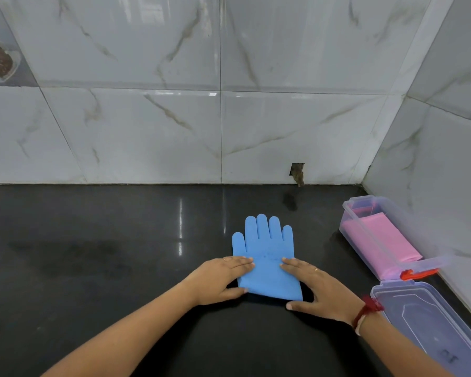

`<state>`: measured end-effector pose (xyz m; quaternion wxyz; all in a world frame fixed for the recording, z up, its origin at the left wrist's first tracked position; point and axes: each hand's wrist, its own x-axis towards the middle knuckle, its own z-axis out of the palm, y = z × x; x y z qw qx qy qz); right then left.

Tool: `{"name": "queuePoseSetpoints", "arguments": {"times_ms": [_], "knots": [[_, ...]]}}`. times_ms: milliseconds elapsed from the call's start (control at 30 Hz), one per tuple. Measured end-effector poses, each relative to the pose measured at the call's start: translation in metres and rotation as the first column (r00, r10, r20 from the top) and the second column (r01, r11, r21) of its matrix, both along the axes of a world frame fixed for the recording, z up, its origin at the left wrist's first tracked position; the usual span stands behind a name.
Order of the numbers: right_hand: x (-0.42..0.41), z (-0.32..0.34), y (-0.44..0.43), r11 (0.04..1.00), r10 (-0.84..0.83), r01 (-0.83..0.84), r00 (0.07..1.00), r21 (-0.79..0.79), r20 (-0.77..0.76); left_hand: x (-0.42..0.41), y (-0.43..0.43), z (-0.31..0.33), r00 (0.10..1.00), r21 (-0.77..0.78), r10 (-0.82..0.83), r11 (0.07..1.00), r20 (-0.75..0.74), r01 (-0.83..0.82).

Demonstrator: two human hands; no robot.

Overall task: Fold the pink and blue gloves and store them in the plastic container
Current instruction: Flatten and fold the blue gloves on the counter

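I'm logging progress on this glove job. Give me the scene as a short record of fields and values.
surface: dark counter against a tiled wall
blue glove: flat on the counter, fingers pointing at the wall, not yet folded
left hand: flat on the glove's left edge
right hand: flat on the glove's right edge
pink glove: folded, inside the container
container: open, at the right by the wall
lid: off, lying nearer than the container

Surface layout, wall behind.
Glove lies centre, both hands flat on it; container at right holds a folded glove, lid in front.
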<state>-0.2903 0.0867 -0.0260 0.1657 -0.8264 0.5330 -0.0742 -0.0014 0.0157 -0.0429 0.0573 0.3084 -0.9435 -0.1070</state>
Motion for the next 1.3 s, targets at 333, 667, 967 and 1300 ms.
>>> {"name": "queuePoseSetpoints", "arguments": {"times_ms": [333,667,967,1300], "knots": [[0.018,0.013,-0.036,0.933,-0.356,0.346,0.836,0.102,0.417,-0.035,-0.024,0.029,0.718,0.459,0.553,0.814,-0.422,-0.357],[0.04,0.021,-0.066,0.78,-0.617,0.614,0.727,0.119,0.302,-0.051,-0.029,0.023,0.689,0.396,0.581,0.81,-0.433,-0.433],[0.057,0.017,-0.053,0.71,-0.624,0.577,0.781,-0.403,0.019,-0.066,-0.025,0.012,0.854,-0.428,0.294,0.766,-0.429,-0.479],[0.046,0.008,-0.061,0.815,-0.554,0.58,0.782,-0.01,0.286,-0.081,-0.026,0.002,0.955,-0.362,0.288,0.9,0.071,-0.244]]}}
